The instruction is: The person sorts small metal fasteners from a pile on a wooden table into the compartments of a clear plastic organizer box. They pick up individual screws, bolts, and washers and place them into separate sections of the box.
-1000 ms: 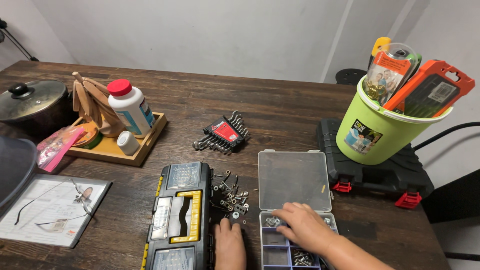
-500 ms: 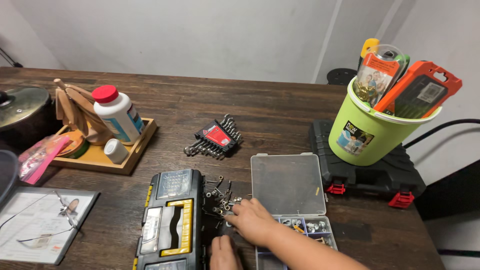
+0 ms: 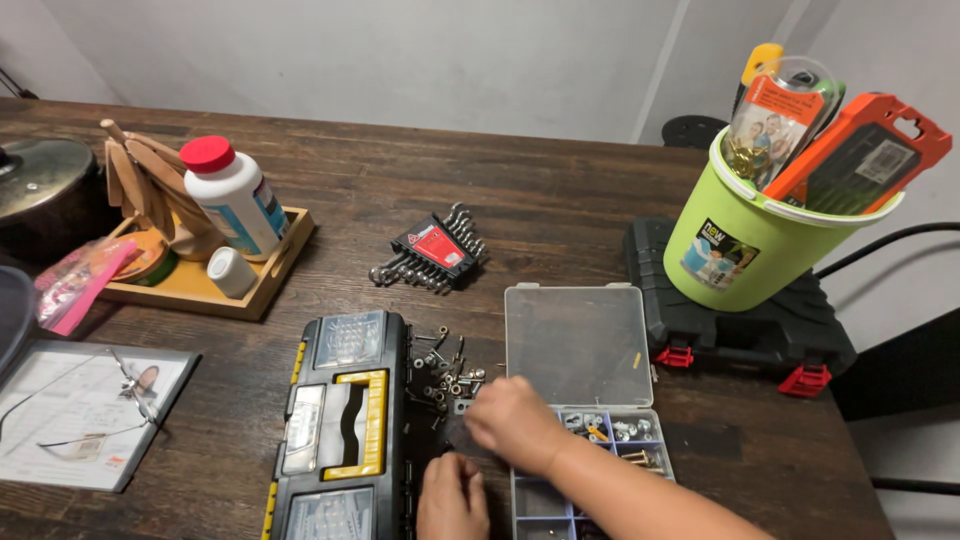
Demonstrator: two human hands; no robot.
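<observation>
My right hand [image 3: 512, 424] reaches left from the clear compartment organiser [image 3: 590, 440] to the edge of a pile of loose screws and bolts [image 3: 443, 368] on the wooden table; its fingers curl down, and I cannot tell if they hold anything. My left hand [image 3: 452, 497] sits at the bottom edge just below it, fingers bent over the dark gap next to the black and yellow toolbox [image 3: 338, 425]. The organiser's clear lid [image 3: 578, 343] lies open and flat, and small hardware fills its upper compartments.
A wrench set in a red holder [image 3: 430, 250] lies beyond the screws. A green bucket of packaged tools [image 3: 762, 232] stands on a black case [image 3: 740, 318] at right. A wooden tray [image 3: 200, 285] with a white bottle, a pot [image 3: 40, 195] and papers [image 3: 80, 410] are at left.
My right hand has moved left from the organiser's compartments to the screw pile. The left hand stays low next to the toolbox. The view shifted slightly.
</observation>
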